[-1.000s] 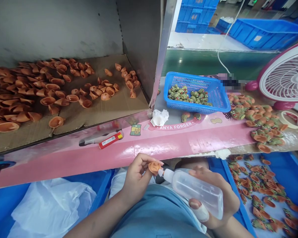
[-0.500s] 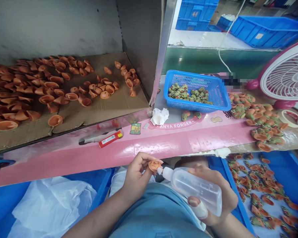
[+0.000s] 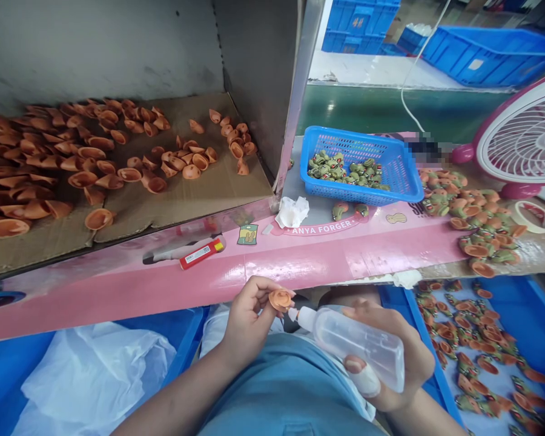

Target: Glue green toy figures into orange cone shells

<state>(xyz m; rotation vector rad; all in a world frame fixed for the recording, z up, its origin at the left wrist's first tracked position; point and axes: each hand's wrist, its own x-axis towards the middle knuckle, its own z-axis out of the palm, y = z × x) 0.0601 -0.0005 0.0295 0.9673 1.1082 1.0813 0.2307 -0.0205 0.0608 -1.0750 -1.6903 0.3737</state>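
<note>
A: Read the view as a dial, 12 at the top. What's largest?

B: The grey cabinet [image 3: 118, 48] at 10 o'clock, orange cups [image 3: 40, 151] heaped on its cardboard floor. Then the pink tabletop [image 3: 277, 263], running from 8 o'clock round to 3.

A: And after those?

B: A blue tray [image 3: 527, 321] at 4 o'clock, with orange-and-green pieces [image 3: 484, 363] spread inside. Between 2 and 3, a white-and-pink fan [image 3: 533, 133]. At 2, a blue basket [image 3: 358, 192] with small green pieces in it.

A: Now the hands?

B: The right hand [image 3: 404, 342], at 4 o'clock, has its fingers wrapped round a translucent bottle [image 3: 367, 345]; the thumb, with a white wrapping, presses its near side. The bottle slants, pointing toward 10 o'clock.

A: And the left?

B: The left hand [image 3: 249, 321] sits between 6 and 7, thumb and fingertips pinched on 1 small cup [image 3: 280, 299].

A: Where exactly is that cup?

B: At 6 o'clock, between the 2 hands, its hollow facing up. The white nozzle [image 3: 293, 314] meets its rim at 4 o'clock, or stops just beside it; I cannot tell which.
</note>
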